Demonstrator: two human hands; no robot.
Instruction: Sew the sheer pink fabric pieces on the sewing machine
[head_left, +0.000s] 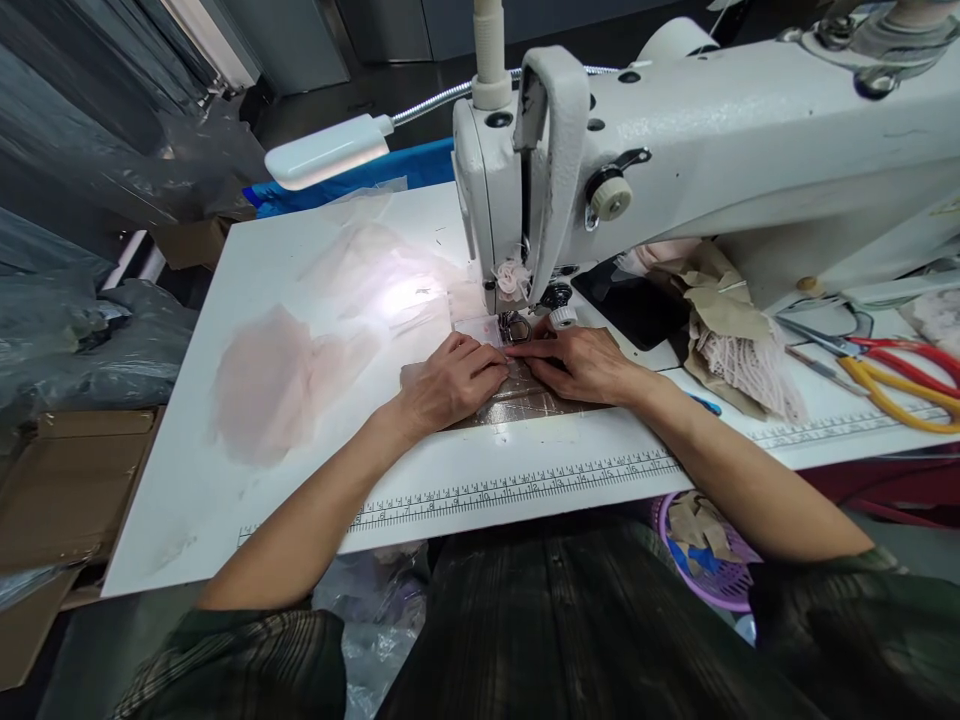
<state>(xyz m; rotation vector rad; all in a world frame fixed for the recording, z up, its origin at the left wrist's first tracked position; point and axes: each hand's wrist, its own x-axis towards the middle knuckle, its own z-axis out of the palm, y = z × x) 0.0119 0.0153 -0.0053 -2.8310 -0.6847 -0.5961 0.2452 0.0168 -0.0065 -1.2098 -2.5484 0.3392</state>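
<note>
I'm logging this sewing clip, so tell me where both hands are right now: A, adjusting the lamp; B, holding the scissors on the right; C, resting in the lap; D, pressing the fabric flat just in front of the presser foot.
D: the left hand and right hand lie flat, fingertips together, on the small fabric piece before the presser foot.

Both hands press flat on a sheer fabric piece [480,330] under the presser foot [514,325] of the white sewing machine [720,150]. The left hand [448,385] lies at nine o'clock of the right hand [585,362], fingertips nearly touching. Pink fabric [277,385] lies at nine o'clock, scissors [892,375] at three.
</note>
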